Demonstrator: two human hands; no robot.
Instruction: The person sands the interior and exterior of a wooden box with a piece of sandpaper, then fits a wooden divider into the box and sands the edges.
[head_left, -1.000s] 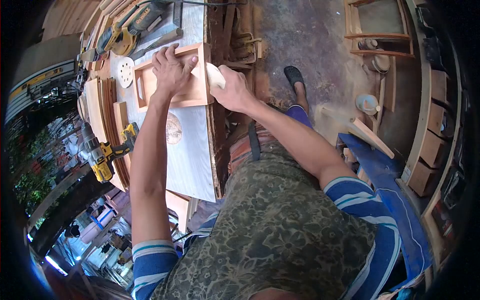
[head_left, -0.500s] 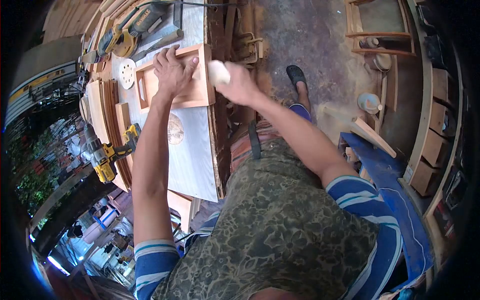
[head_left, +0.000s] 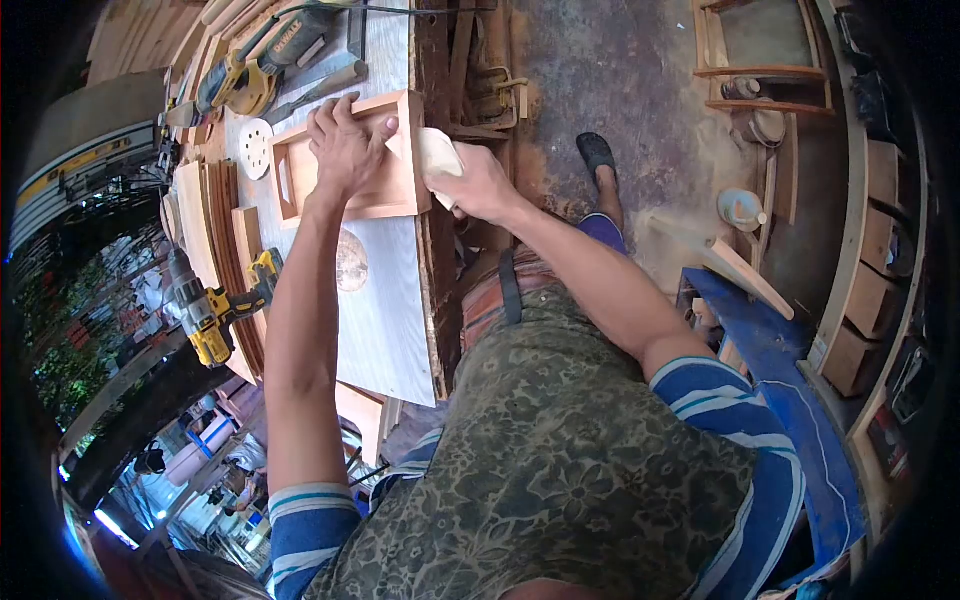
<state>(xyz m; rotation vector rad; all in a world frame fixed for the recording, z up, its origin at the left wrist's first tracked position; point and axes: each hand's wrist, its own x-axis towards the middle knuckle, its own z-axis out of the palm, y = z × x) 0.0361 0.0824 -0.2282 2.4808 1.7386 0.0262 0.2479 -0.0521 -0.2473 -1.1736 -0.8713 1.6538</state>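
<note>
On workbench (head_left: 390,330), reddish open wooden frame (head_left: 345,160), left hand (head_left: 345,150) flat, right hand (head_left: 475,185) grip pinching pale pad (head_left: 437,155)

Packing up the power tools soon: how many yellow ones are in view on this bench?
2. A yellow drill lies at the bench's left edge; a yellow sander lies at the far end, beyond the wooden frame. Others may be hidden.
</note>
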